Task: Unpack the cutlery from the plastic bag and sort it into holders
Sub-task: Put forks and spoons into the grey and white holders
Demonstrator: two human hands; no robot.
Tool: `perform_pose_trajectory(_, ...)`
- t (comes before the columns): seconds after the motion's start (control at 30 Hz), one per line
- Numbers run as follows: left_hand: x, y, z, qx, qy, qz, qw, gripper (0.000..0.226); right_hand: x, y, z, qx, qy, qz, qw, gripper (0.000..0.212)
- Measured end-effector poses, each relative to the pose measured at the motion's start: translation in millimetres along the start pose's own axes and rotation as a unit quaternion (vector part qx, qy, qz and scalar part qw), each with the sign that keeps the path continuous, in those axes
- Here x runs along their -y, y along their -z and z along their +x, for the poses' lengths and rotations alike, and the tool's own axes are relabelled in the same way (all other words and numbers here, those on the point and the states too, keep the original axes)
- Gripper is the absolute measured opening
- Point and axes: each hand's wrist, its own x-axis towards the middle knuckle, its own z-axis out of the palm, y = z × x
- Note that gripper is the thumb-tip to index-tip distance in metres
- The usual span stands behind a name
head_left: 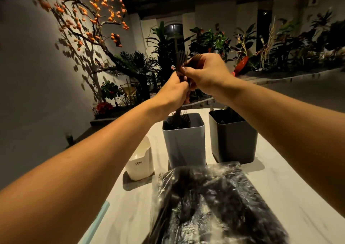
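Both hands, left (174, 92) and right (207, 73), grip black forks (180, 60) above grey holder (183, 141)

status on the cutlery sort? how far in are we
Partly done. Black forks already stand in the grey holder, and some cutlery shows in the dark holder. In hand: the left hand and right hand grip a bunch of black forks above the grey holder. Left: the plastic bag on the table looks full of black cutlery.

pale table (280, 187), bag (214, 202), holders (183, 142), cup (140, 161)
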Motion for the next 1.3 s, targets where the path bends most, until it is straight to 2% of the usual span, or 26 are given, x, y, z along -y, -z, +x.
perform_pose_trajectory(0.07, 9, 1, -2, 0.016, 0.008, 0.029, 0.999, 0.037, -2, -5, 0, 0.039, -0.023, 0.0, 0.999, 0.009)
perform_pose_trajectory(0.17, 23, 5, -4, 0.027, 0.027, 0.03, 0.999, 0.019, -3, 0, -5, 0.141, -0.097, 0.145, 0.975, 0.03)
perform_pose_trajectory(0.23, 28, 6, -5, 0.034, 0.047, -0.006, 0.998, 0.019, -7, 3, -6, 0.164, -0.111, 0.179, 0.964, 0.025)
perform_pose_trajectory(0.33, 32, 2, -2, 0.022, 0.055, -0.022, 0.998, 0.018, -15, 2, -1, 0.109, -0.056, 0.057, 0.991, 0.009)
perform_pose_trajectory(0.4, 30, 2, 1, 0.015, 0.025, 0.015, 0.999, 0.014, -18, 2, 3, 0.07, -0.017, 0.014, 0.997, 0.009)
perform_pose_trajectory(0.47, 30, 4, 5, 0.016, -0.011, 0.065, 0.998, 0.022, -19, 5, 6, 0.037, 0.021, -0.034, 0.999, 0.009)
perform_pose_trajectory(0.53, 31, 7, 10, -0.025, -0.036, 0.079, 0.996, 0.024, -18, 8, 8, 0.009, 0.031, -0.035, 0.999, 0.011)
perform_pose_trajectory(0.6, 32, 9, 15, -0.062, -0.061, 0.077, 0.993, 0.013, -16, 9, 11, -0.008, 0.028, -0.023, 0.999, 0.012)
perform_pose_trajectory(0.67, 36, 9, 19, -0.074, -0.066, 0.095, 0.991, 0.008, -21, 8, 14, -0.008, 0.02, -0.052, 0.998, 0.011)
perform_pose_trajectory(0.8, 58, 5, 24, -0.048, 0.003, 0.15, 0.988, 0.017, -47, -1, 15, 0.031, -0.016, -0.136, 0.99, 0.012)
perform_pose_trajectory(1.0, 72, 7, 20, -0.042, 0.015, 0.243, 0.969, 0.033, -76, -8, 8, 0.073, -0.044, -0.242, 0.967, 0.016)
perform_pose_trajectory(1.13, 69, 12, 17, -0.051, 0.041, 0.254, 0.965, 0.052, -79, -5, 7, 0.074, -0.054, -0.266, 0.96, 0.027)
perform_pose_trajectory(1.3, 55, 15, 4, -0.035, 0.025, 0.248, 0.968, 0.055, -64, 2, -2, 0.062, -0.042, -0.263, 0.962, 0.019)
